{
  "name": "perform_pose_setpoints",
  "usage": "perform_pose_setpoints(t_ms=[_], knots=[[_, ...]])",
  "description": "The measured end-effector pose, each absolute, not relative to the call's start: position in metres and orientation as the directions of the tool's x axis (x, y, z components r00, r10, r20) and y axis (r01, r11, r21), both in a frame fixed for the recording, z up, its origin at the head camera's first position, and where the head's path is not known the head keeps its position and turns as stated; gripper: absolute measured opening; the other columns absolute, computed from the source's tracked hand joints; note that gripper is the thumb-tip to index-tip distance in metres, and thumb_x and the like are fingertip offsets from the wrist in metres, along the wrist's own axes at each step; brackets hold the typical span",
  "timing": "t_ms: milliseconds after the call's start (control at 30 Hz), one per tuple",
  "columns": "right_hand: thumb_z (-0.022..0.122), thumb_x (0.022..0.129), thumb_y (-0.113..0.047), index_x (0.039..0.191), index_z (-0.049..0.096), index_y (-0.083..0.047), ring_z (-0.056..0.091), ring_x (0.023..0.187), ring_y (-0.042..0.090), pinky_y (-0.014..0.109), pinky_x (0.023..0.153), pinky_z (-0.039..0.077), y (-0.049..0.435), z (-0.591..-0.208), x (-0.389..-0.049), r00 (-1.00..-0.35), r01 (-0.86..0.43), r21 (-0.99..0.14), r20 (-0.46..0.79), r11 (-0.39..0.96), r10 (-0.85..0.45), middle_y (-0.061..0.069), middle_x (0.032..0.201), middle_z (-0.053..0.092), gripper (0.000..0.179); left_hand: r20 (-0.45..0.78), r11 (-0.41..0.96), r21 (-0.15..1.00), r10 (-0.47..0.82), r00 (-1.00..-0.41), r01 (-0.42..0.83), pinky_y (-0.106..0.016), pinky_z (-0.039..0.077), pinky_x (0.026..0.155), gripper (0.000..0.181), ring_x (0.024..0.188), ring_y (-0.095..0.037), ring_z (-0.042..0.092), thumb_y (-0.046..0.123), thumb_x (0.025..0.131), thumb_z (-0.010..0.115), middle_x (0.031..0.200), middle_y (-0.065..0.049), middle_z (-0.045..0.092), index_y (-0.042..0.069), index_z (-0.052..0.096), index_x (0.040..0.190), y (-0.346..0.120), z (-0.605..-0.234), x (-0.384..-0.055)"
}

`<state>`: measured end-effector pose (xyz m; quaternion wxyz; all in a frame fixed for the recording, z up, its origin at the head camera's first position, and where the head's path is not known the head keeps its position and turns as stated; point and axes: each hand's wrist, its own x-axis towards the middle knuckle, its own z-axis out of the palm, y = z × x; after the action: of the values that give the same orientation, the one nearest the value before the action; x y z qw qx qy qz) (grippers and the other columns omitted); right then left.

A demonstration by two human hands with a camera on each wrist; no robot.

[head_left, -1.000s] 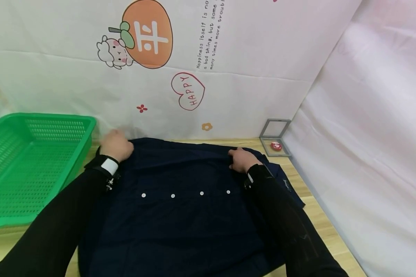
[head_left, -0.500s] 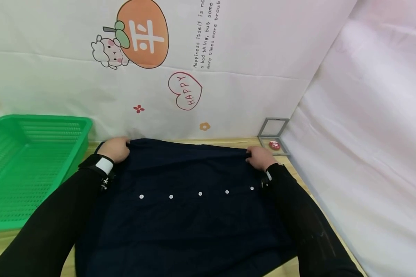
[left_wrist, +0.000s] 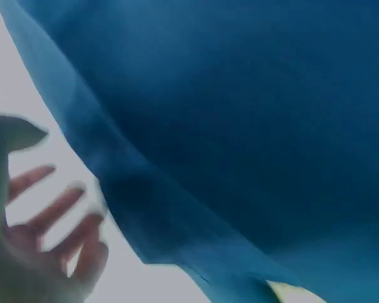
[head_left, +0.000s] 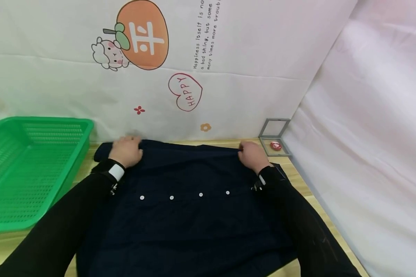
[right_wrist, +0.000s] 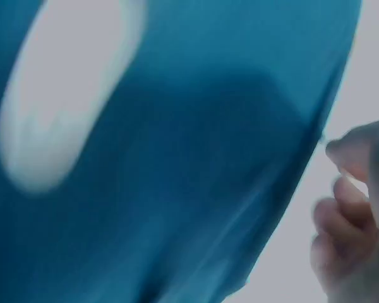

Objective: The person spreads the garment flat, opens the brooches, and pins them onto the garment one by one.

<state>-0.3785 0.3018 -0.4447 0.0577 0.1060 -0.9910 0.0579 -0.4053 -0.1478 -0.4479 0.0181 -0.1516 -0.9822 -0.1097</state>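
Observation:
A dark navy button-up shirt (head_left: 194, 223) lies spread over the table, with a row of white buttons across its front. At its far left edge is my left hand (head_left: 126, 151), slightly blurred. Its fingers (left_wrist: 63, 208) look spread and loosely bent in the left wrist view, beside the cloth with nothing between them. My right hand (head_left: 253, 154) pinches the far right edge of the shirt. Its thumb tip meets the cloth edge in the right wrist view, and the other fingers (right_wrist: 341, 221) are curled.
A green plastic basket (head_left: 86, 134) stands at the left. In the far right corner lies a grey-framed clear case (head_left: 279, 153) with a small red item (head_left: 275, 146) in it. A white printed sheet (head_left: 242, 104) hangs behind the wooden table (head_left: 299, 181).
My left hand has shifted right along the far edge, uncovering a dark fold at the left. My right hand first moved right, then back a little left, at the shirt's edge.

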Motion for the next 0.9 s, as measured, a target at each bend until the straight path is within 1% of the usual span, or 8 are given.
perform_pose_setpoints(t_ms=[100, 200, 300, 367, 433, 533, 700, 900], knots=[[0.057, 0.102, -0.024, 0.14, 0.056, -0.008, 0.055, 0.12, 0.034, 0.052, 0.098, 0.042, 0.261, -0.441, -0.365, -0.946, -0.315, -0.149, -0.026, 0.937, -0.322, 0.016, 0.134, 0.057, 0.041, 0.056, 0.902, 0.178, 0.389, -0.92, 0.393, -0.063, 0.041, 0.09, 0.043, 0.113, -0.046, 0.054, 0.023, 0.1, 0.058, 0.127, -0.027, 0.056, -0.002, 0.056, 0.135, -0.118, -0.446, -0.397], [0.049, 0.106, -0.039, 0.157, 0.035, -0.019, 0.031, 0.142, 0.036, 0.06, 0.109, 0.027, 0.223, -0.442, -0.352, -0.891, -0.364, -0.18, -0.219, 0.914, -0.398, 0.013, 0.157, 0.032, 0.057, -0.055, 0.907, 0.154, 0.405, -0.913, 0.393, -0.065, 0.04, 0.094, 0.057, 0.118, -0.05, 0.051, 0.038, 0.101, 0.057, 0.135, -0.027, 0.052, 0.003, 0.05, 0.145, -0.087, -0.444, -0.385], [0.04, 0.104, -0.053, 0.161, 0.018, -0.03, 0.009, 0.149, 0.036, 0.064, 0.111, 0.016, 0.2, -0.445, -0.346, -0.851, -0.347, -0.167, -0.356, 0.923, -0.385, 0.007, 0.166, 0.009, 0.065, -0.257, 0.939, 0.14, 0.34, -0.905, 0.313, -0.072, 0.029, 0.1, 0.078, 0.131, -0.062, 0.029, 0.058, 0.098, 0.052, 0.154, -0.029, 0.029, 0.013, 0.03, 0.158, -0.066, -0.444, -0.375], [0.038, 0.102, -0.059, 0.161, 0.012, -0.034, 0.001, 0.149, 0.036, 0.066, 0.111, 0.013, 0.195, -0.448, -0.345, -0.847, -0.311, -0.144, -0.407, 0.939, -0.343, 0.002, 0.166, 0.001, 0.068, -0.365, 0.96, 0.135, 0.278, -0.888, 0.245, -0.077, 0.023, 0.1, 0.089, 0.133, -0.068, 0.013, 0.068, 0.094, 0.049, 0.16, -0.029, 0.011, 0.019, 0.018, 0.161, -0.061, -0.445, -0.372], [0.037, 0.1, -0.063, 0.161, 0.007, -0.036, -0.004, 0.149, 0.037, 0.068, 0.11, 0.012, 0.201, -0.45, -0.346, -0.856, -0.251, -0.126, -0.435, 0.96, -0.281, 0.002, 0.166, -0.007, 0.072, -0.44, 0.973, 0.15, 0.227, -0.869, 0.178, -0.081, 0.018, 0.098, 0.096, 0.132, -0.071, 0.0, 0.073, 0.091, 0.048, 0.161, -0.028, -0.005, 0.023, 0.009, 0.162, -0.062, -0.446, -0.371], [0.038, 0.099, -0.067, 0.161, 0.001, -0.035, -0.009, 0.148, 0.039, 0.073, 0.107, 0.01, 0.225, -0.453, -0.348, -0.875, -0.126, -0.13, -0.453, 0.983, -0.172, 0.007, 0.165, -0.014, 0.078, -0.476, 0.972, 0.197, 0.211, -0.854, 0.131, -0.084, 0.015, 0.095, 0.101, 0.131, -0.071, -0.009, 0.077, 0.087, 0.051, 0.16, -0.028, -0.014, 0.026, 0.005, 0.162, -0.069, -0.444, -0.37], [0.038, 0.096, -0.071, 0.161, -0.001, -0.029, -0.012, 0.146, 0.045, 0.074, 0.106, 0.007, 0.286, -0.454, -0.351, -0.891, 0.067, -0.147, -0.455, 0.987, -0.007, 0.015, 0.163, -0.015, 0.087, -0.489, 0.967, 0.23, 0.21, -0.846, 0.108, -0.084, 0.01, 0.095, 0.103, 0.131, -0.07, -0.013, 0.077, 0.086, 0.052, 0.159, -0.026, -0.018, 0.027, 0.005, 0.162, -0.073, -0.441, -0.365], [0.037, 0.098, -0.068, 0.161, -0.004, -0.026, -0.014, 0.144, 0.047, 0.067, 0.111, 0.001, 0.318, -0.455, -0.355, -0.87, 0.102, -0.156, -0.493, 0.982, 0.012, 0.017, 0.162, -0.018, 0.086, -0.494, 0.967, 0.234, 0.206, -0.845, 0.099, -0.084, 0.008, 0.095, 0.102, 0.131, -0.07, -0.015, 0.076, 0.087, 0.052, 0.159, -0.025, -0.02, 0.027, 0.004, 0.162, -0.071, -0.441, -0.363]])
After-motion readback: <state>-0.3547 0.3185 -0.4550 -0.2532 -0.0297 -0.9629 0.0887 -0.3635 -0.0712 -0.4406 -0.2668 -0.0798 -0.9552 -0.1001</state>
